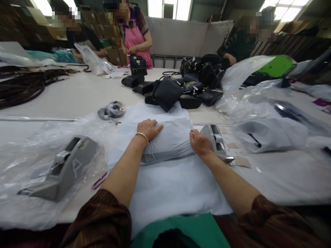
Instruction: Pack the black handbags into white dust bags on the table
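A bundle wrapped in thin white sheet (170, 141) lies in front of me, with something dark showing faintly through its lower side. My left hand (149, 129) rests on top of the bundle, fingers stretched out over it. At its right end, my right hand (200, 142) has its fingers closed on the edge of the wrapping sheet. More white sheets (178, 189) are spread beneath, reaching the table's front edge. Just right of my right hand stands a grey tape dispenser (217, 139). What the bundle holds is hidden.
Several black handbags (168, 91) are piled behind the bundle. Coiled grey straps (111, 111) lie to its left. Another tape dispenser (69, 165) sits on clear plastic bags (23, 172), near purple scissors (99, 181). Wrapped items (274, 134) lie at right. Co-workers stand across the table.
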The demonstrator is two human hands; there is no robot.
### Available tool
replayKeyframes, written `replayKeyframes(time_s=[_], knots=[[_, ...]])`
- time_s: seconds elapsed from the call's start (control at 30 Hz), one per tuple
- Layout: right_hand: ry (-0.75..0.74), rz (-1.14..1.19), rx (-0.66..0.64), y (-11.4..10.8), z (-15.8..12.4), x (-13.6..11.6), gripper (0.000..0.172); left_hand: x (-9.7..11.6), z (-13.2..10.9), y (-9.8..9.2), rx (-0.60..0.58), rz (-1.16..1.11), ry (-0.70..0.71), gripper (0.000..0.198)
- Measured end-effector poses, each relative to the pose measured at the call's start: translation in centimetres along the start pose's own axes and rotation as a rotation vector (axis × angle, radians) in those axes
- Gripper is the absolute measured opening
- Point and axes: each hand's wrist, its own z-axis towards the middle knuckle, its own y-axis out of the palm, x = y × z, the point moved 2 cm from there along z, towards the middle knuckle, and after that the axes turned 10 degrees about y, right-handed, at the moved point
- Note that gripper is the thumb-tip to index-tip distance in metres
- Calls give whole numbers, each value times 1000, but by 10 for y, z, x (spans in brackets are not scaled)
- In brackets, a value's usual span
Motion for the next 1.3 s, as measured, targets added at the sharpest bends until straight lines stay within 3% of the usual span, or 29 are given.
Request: replayKeyframes(time_s=[0.17,0.3,0.37,0.43,0.5,0.57,0.67,0.83,0.97,1.1,1.2,1.3], knots=[[-6,-53,-58,4,0,5,34,0,-1,1,18,-12,15,63],[-152,7,82,-22,-3,-9,31,0,-1,1,5,-34,9,63],[-304,131,168,-41,-8,-33,32,1,-1,1,-7,-43,4,63],[-489,271,163,-53,-14,-67,35,0,0,0,-12,-46,-2,62],[-655,365,88,-51,-19,-102,38,0,-1,-1,-22,-48,1,53],[-729,402,15,-38,-19,-130,41,-2,-1,-2,-34,-52,13,41],[-691,369,-41,-11,-8,-146,48,-4,0,-4,-30,-56,19,35],[-556,213,-56,15,8,-132,56,-11,3,-2,11,-84,19,43],[-501,131,-59,15,7,-123,59,-33,4,-2,18,-99,-3,43],[-513,98,-45,12,6,-125,59,-70,-2,-8,33,-43,-126,43],[-508,87,-42,11,6,-126,58,-95,-19,-20,59,15,-224,37],[-508,79,-38,11,5,-126,59,-108,-48,-33,189,60,-297,38]])
